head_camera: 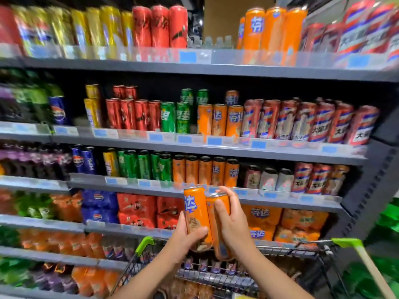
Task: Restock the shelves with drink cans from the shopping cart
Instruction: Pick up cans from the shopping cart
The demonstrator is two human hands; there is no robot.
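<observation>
Your left hand point(187, 236) is wrapped around the lower part of an orange can point(197, 214), held upright. Your right hand point(234, 227) clasps a second orange can point(218, 225) from its right side, thumb on the front and fingertips over the top rim. The two cans touch side by side. Just above them stands a shelf row of orange cans point(205, 171) behind a clear rail. Below your wrists is the wire shopping cart point(216, 279) with green corners.
</observation>
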